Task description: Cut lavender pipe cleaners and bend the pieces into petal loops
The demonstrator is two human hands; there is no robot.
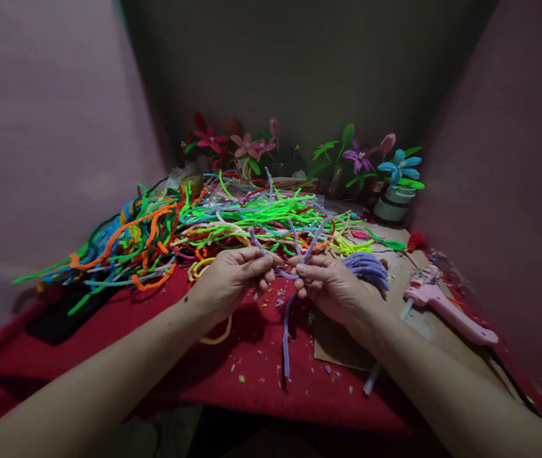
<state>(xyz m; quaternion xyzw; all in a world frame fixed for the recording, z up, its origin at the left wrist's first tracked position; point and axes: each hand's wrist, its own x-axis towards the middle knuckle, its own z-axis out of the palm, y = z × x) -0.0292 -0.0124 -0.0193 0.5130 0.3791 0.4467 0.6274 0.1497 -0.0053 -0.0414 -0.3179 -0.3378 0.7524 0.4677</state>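
My left hand (233, 277) and my right hand (328, 283) meet over the red table cloth (156, 331), both pinched closed on lilac pipe cleaners (286, 318). One lilac strand hangs down between the hands toward the table's front edge; other ends stick up above the fingers. A bundle of bent lilac pipe cleaners (369, 267) lies just right of my right hand. Behind the hands spreads a big heap of loose pipe cleaners (180, 226) in green, orange, blue and other colours.
A pink glue gun (443, 305) lies at the right on a brown board (342, 346). Finished pipe-cleaner flowers (247, 146) and a potted blue one (397, 172) stand along the back wall. Small cut scraps litter the cloth. Walls close in left and right.
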